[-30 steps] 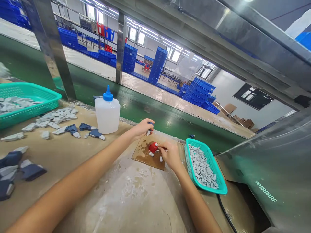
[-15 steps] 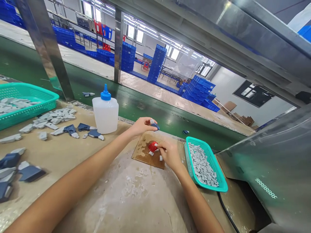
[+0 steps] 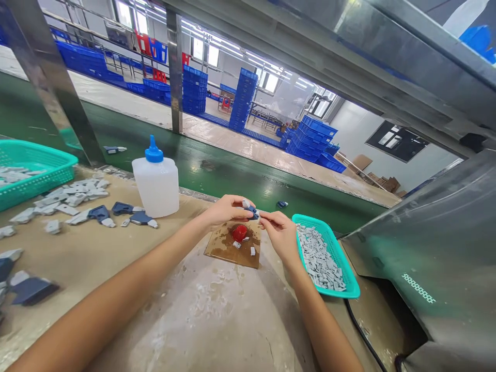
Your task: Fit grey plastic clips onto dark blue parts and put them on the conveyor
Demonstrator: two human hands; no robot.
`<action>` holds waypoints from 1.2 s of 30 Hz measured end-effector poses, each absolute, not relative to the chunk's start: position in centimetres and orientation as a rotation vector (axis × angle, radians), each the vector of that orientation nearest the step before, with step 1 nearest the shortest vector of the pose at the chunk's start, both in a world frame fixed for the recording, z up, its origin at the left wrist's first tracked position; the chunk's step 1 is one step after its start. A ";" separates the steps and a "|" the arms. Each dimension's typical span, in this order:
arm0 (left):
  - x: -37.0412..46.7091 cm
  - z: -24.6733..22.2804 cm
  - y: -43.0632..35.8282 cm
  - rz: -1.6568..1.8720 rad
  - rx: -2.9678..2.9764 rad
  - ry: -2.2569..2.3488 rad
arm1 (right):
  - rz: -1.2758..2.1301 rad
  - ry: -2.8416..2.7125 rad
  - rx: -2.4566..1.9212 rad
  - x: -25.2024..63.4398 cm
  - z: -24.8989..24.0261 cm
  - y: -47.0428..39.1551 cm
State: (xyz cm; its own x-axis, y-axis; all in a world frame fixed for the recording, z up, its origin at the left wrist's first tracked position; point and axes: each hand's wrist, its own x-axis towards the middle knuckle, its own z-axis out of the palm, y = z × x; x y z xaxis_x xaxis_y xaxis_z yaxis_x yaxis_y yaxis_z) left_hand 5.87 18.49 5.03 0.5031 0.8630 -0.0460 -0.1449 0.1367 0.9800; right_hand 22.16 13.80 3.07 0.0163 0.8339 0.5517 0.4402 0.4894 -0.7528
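My left hand [image 3: 229, 211] pinches a dark blue part with a grey tip [image 3: 252, 211] above a brown board [image 3: 232, 255]. At the part's right end, my right hand [image 3: 279, 230] has thumb and forefinger closed on a small grey piece [image 3: 258, 215], mostly hidden by the fingertips. The piece meets the blue part. Below the hands, a red dome [image 3: 239, 232] sits on the wet board, with a few small grey pieces beside it.
A white bottle with a blue cap [image 3: 157, 186] stands left of my hands. Grey and blue parts lie further left, near a green basket [image 3: 39, 150]. Another green basket [image 3: 351, 279] of grey pieces sits at right. A green conveyor [image 3: 217, 178] runs behind.
My right hand has risen from the red dome with a small grey piece and come up against the blue part in my left hand. The view has shifted slightly.
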 end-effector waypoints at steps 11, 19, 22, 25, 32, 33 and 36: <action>8.1 4.4 17.5 0.973 0.915 0.755 | 0.222 -1.780 -1.050 22.4 3.0 13.7; 8.7 3.9 19.1 0.935 1.301 1.029 | 0.068 -1.943 -1.179 23.8 3.8 14.4; 8.1 3.8 22.3 0.948 1.578 1.253 | 0.068 -1.861 -1.503 28.0 5.3 14.8; 7.2 3.7 25.9 0.890 1.797 1.523 | 0.036 -1.842 -1.984 32.8 5.6 14.6; 7.2 2.6 29.5 0.617 2.097 1.817 | 0.151 -1.939 -2.112 36.7 2.4 15.1; 7.7 2.5 29.6 0.599 2.131 1.831 | 0.147 -1.943 -2.107 36.7 2.1 15.3; 9.9 2.2 29.8 0.569 2.265 1.752 | 0.137 -1.929 -2.097 36.7 1.8 15.7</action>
